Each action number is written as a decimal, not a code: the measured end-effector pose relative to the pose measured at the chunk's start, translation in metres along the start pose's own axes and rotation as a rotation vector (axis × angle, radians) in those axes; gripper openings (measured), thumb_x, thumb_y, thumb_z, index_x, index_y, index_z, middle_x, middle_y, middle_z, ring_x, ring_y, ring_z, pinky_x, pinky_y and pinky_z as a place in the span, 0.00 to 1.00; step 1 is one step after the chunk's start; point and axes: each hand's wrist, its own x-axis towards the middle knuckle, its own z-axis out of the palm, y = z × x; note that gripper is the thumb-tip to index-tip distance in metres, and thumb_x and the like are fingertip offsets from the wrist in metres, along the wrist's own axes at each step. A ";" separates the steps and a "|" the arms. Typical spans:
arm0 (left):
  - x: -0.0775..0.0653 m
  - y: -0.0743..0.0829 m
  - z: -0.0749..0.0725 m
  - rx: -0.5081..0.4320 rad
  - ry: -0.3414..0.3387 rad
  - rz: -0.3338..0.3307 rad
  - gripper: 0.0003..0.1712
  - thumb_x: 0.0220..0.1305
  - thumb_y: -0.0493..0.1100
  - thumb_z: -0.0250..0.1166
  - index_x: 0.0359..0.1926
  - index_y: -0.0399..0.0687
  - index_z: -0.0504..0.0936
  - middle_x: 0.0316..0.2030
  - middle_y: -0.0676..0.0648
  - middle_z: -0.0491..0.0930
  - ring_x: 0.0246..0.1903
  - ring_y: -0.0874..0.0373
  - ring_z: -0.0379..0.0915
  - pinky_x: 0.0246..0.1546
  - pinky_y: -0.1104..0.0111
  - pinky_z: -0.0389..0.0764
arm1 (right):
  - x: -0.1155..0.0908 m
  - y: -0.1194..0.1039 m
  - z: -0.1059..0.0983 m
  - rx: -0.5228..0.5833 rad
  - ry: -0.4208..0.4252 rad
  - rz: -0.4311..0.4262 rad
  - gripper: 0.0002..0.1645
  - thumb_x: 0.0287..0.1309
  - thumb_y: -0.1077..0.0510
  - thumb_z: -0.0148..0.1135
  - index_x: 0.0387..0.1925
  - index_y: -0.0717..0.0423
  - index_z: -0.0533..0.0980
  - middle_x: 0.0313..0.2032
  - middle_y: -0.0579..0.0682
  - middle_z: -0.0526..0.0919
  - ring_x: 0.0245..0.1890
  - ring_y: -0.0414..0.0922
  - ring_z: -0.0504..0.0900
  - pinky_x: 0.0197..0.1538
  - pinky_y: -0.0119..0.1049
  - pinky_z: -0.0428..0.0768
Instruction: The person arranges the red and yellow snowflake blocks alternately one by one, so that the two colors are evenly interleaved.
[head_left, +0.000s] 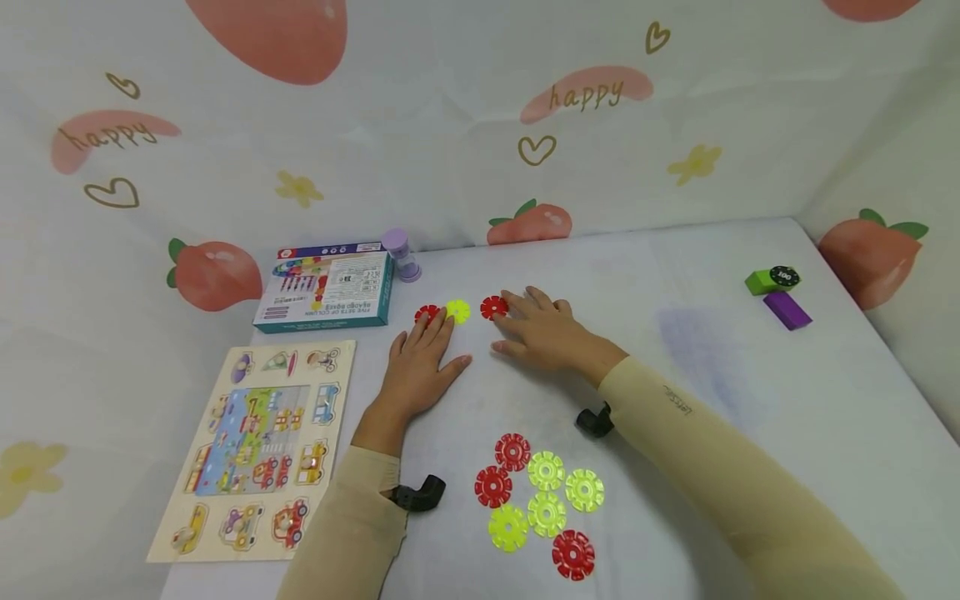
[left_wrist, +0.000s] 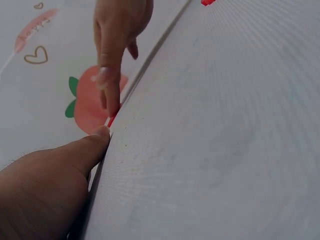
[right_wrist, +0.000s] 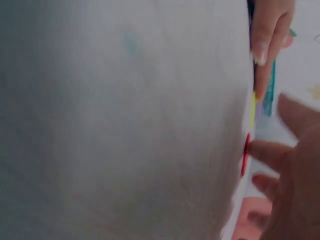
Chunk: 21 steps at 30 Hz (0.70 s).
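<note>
Three notched plastic discs lie in a row toward the back of the table in the head view. The left hand (head_left: 417, 371) is spread flat, its fingertips on or against the left red disc (head_left: 424, 312) and the yellow-green disc (head_left: 459, 310) beside it. The right hand (head_left: 546, 332) reaches over with extended fingers, touching the right red disc (head_left: 491, 307), which lies apart from the other two. In the right wrist view, a fingertip meets that red disc (right_wrist: 245, 157), which is seen edge-on. Fingers partly cover the discs.
Nearer the body lies a group of red discs (head_left: 573, 555) and yellow-green discs (head_left: 546, 514). On the left are a wooden picture puzzle board (head_left: 341, 367), a boxed game (head_left: 352, 292) and a purple sand timer (head_left: 401, 254). Green (head_left: 759, 282) and purple blocks (head_left: 787, 310) lie far right.
</note>
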 end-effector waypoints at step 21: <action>0.000 -0.006 -0.002 -0.007 -0.013 0.031 0.45 0.64 0.72 0.46 0.75 0.58 0.50 0.74 0.56 0.41 0.72 0.54 0.29 0.66 0.46 0.37 | 0.017 -0.019 -0.001 -0.051 -0.030 0.003 0.43 0.59 0.22 0.37 0.72 0.32 0.58 0.70 0.49 0.55 0.66 0.55 0.53 0.58 0.59 0.57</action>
